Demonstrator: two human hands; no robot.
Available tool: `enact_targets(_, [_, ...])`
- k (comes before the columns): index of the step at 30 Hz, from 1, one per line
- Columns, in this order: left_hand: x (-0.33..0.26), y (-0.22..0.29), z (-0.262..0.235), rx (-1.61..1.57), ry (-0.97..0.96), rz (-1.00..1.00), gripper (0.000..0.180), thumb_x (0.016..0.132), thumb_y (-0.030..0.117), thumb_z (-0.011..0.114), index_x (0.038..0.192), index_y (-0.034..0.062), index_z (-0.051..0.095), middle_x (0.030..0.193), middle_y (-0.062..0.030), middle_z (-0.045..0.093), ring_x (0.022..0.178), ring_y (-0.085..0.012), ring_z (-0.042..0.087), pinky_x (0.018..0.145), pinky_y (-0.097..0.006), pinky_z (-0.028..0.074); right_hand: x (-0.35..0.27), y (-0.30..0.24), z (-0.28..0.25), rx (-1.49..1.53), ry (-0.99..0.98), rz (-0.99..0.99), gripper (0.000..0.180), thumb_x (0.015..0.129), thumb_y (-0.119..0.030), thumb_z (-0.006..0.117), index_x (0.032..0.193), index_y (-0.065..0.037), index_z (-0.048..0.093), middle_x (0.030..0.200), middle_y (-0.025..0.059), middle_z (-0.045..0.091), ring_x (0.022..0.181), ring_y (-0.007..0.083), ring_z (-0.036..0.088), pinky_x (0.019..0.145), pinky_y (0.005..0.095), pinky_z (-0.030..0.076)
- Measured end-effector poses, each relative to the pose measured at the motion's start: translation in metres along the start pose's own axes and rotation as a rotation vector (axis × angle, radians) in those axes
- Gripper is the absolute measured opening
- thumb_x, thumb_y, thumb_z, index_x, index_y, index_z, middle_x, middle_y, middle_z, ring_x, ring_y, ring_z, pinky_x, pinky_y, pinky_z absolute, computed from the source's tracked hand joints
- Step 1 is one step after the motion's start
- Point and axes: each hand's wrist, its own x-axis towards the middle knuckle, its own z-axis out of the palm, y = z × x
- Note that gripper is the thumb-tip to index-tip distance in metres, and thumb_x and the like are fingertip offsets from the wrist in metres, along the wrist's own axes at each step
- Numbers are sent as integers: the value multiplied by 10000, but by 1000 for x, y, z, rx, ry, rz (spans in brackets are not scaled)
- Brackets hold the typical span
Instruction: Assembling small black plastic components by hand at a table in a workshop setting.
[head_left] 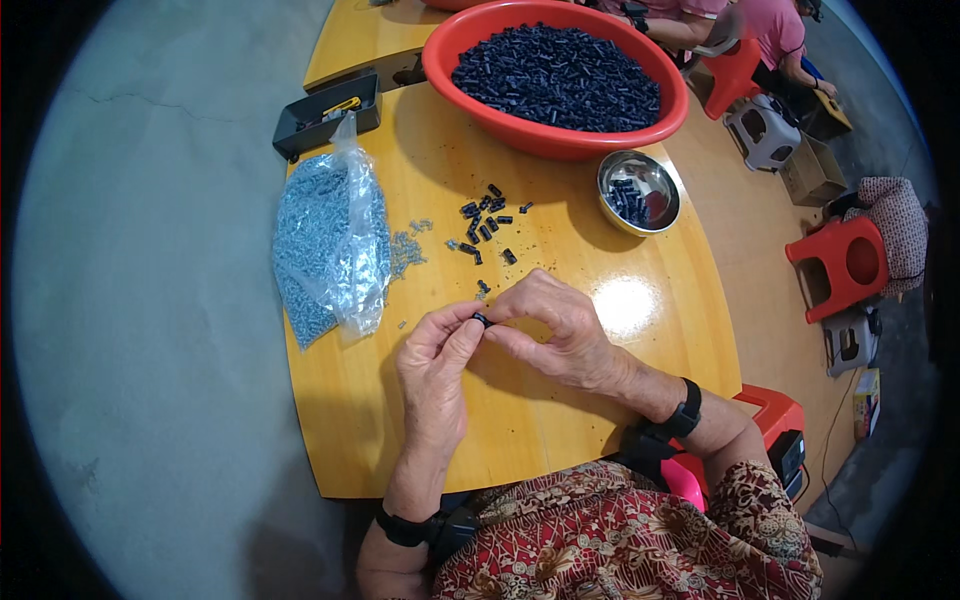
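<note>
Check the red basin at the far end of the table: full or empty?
Nearly full. The red basin holds a heap of small black cylindrical parts covering its whole bottom and rising close to the rim.

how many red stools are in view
3. One red stool stands at the top right beside the seated people, one lies at the right edge, one shows partly by the person's right elbow. Others may be hidden.

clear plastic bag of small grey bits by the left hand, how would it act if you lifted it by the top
The clear plastic bag would probably sag and change shape: its film lies crumpled and slumped flat on the table. It is likely heavy for its size, being packed with small grey parts. Its top looks open, with loose grey bits beside it, so more might spill.
</note>
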Motion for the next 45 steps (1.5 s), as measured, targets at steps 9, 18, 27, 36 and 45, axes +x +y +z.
enact_targets(9, [2, 7, 2, 159, -41, 0, 265, 902, 10, 631, 1158, -23, 566, 1012, -66, 649, 929, -102, 607, 853, -228, 473, 3, 0, -10, -134, -61, -132, 227, 738, -78, 751, 926, -44, 628, 866, 96, 619, 815, 275, 598, 725, 371, 486])
enact_targets(18, [3, 4, -4, -56, -156, -190, 233, 942, 54, 591, 1156, -32, 558, 1038, -82, 642, 955, -133, 616, 873, -270, 487, 2, -1, -11, -302, -23, -237, 269, 677, -131, 762, 866, -63, 583, 787, 77, 550, 754, 256, 561, 657, 350, 459])
enact_targets(27, [12, 13, 2, -6, -149, -190, 162, 946, 77, 603, 1078, -16, 598, 1018, -76, 657, 920, -128, 621, 860, -279, 491, 16, -1, -17, -399, -14, -340, 266, 682, -137, 741, 862, -83, 553, 785, 50, 519, 742, 231, 532, 658, 351, 439])
enact_targets(36, [23, 24, 6, 23, -88, -115, 144, 938, 76, 605, 1064, 7, 607, 975, -66, 654, 873, -123, 616, 823, -256, 488, 33, -2, -43, -369, -1, -258, 217, 779, -154, 726, 928, -70, 592, 829, 51, 571, 792, 226, 574, 675, 345, 462])
enact_targets(45, [55, 23, -2, 60, -9, -9, 153, 932, 90, 624, 1075, 38, 606, 946, -41, 641, 875, -113, 613, 811, -231, 489, 83, 20, -134, 753, 323, 448, 100, 917, -109, 625, 979, -32, 634, 813, 27, 638, 736, 86, 596, 667, 228, 477])
